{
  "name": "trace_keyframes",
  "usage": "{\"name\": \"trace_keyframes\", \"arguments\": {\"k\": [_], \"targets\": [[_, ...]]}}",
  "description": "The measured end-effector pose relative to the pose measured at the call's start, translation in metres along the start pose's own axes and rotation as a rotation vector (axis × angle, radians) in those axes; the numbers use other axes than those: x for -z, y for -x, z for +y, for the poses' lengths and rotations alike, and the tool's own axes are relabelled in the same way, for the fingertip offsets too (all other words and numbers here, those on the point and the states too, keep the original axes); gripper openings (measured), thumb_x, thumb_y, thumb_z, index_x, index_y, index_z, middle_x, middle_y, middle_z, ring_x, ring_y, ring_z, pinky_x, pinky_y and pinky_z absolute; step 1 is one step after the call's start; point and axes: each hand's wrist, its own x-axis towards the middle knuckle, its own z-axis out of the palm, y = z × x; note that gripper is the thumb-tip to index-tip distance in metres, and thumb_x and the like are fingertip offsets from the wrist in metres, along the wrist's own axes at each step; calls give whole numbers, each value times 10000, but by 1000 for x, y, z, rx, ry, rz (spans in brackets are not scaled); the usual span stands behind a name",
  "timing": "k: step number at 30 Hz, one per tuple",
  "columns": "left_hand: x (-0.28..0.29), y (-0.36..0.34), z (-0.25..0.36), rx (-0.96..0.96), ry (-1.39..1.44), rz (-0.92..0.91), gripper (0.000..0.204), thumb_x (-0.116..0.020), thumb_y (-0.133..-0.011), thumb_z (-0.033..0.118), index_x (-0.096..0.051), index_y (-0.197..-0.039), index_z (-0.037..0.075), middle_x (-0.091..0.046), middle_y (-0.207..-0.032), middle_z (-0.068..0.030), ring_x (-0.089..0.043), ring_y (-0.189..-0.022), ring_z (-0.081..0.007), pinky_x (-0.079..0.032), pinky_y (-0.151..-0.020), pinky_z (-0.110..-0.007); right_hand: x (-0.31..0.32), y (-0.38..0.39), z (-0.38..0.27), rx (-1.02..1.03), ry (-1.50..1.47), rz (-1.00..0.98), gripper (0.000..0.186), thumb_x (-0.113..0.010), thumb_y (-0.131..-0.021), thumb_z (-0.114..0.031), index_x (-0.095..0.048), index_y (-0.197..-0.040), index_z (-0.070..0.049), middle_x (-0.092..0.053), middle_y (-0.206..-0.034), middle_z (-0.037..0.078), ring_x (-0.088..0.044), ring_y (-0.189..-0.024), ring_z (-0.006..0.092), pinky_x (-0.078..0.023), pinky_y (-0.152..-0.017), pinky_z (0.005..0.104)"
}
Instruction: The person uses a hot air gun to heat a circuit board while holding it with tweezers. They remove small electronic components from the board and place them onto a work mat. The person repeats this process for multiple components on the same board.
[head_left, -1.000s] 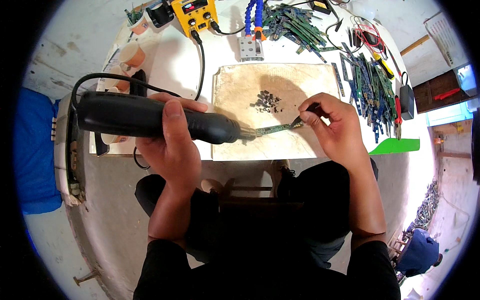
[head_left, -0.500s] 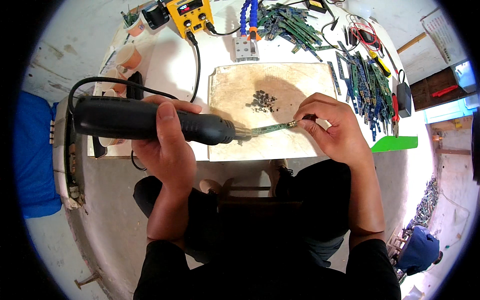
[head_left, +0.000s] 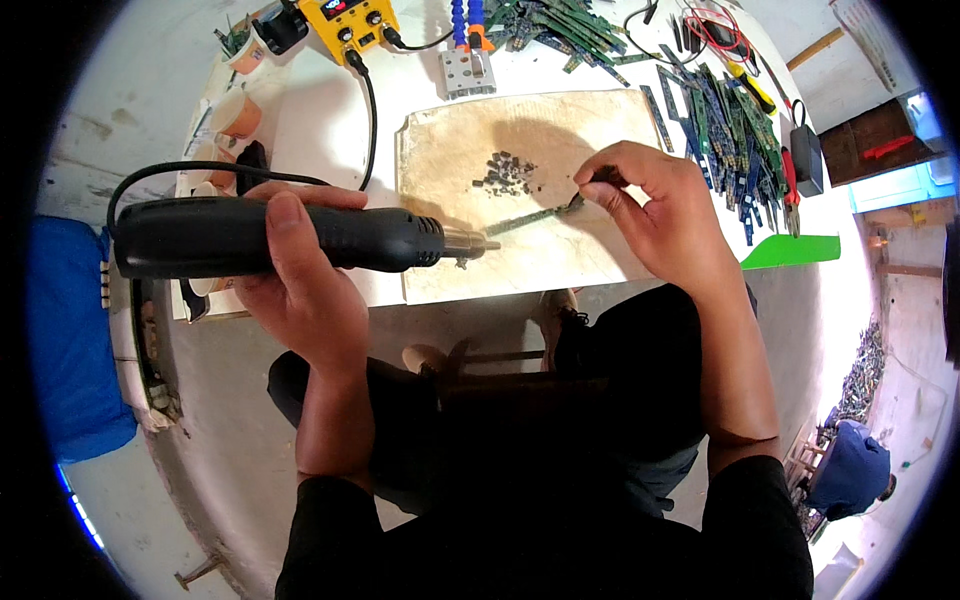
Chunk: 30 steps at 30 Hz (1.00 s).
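My left hand (head_left: 305, 280) is wrapped round a black hot-air gun (head_left: 270, 238), its metal nozzle pointing right over the worn pale board (head_left: 590, 265). A narrow green circuit strip (head_left: 525, 220) lies slanted on the board, just right of the nozzle tip. My right hand (head_left: 655, 205) pinches a small dark tool that looks like tweezers (head_left: 574, 203), mostly hidden by the fingers; its tip is at the strip's right end. Farther back on the board sits a small heap of black chips (head_left: 508, 174), touched by neither hand.
A yellow soldering station (head_left: 345, 25) stands at the back left, with paper cups (head_left: 236, 115) along the left edge. Piles of circuit strips (head_left: 740, 150) lie at right and back. Pliers (head_left: 791, 190) are near a green sheet (head_left: 793, 252). Another person (head_left: 850, 470) sits far right.
The hot-air gun has drawn back left from the strip. My right hand has shifted slightly; the strip now slants and the tool's tip shows at its right end. The view has shifted slightly.
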Motion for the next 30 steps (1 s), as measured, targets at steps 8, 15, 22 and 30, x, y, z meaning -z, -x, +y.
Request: {"name": "trace_keyframes", "arguments": {"k": [8,15,22,30], "targets": [[4,0,-3,-4,28,30,263,-573,-990,304,-615,-976,46,-701,-779,-153,-677,-749,-191,-544,-809,-321,-4,-1,3,-13,-33,42,102,-718,-894,-53,-685,-978,-5,-691,-846,149,-675,-737,271,-521,-683,333],[5,-1,-2,-12,22,4,248,-557,-1011,271,-564,-968,26,-703,-757,-145,-664,-700,-151,-538,-703,-251,-2,-1,-2,-19,-38,3,90,-705,-890,-25,-681,-974,-5,-692,-879,148,-684,-772,275,-527,-699,331],[1,4,-1,45,68,-6,241,-570,-1021,246,-538,-1019,8,-718,-780,-146,-655,-705,-129,-522,-697,-224,5,0,1,88,-53,-91,95,-715,-863,9,-678,-949,-5,-705,-909,114,-690,-817,234,-523,-742,299],[-6,14,-7,18,91,-144,190,-594,-1015,186,-560,-1058,4,-728,-862,-116,-651,-776,-116,-517,-773,-240,-4,1,-1,46,-117,-29,94,-722,-867,15,-691,-953,-5,-711,-901,105,-684,-796,192,-519,-722,290]]}}
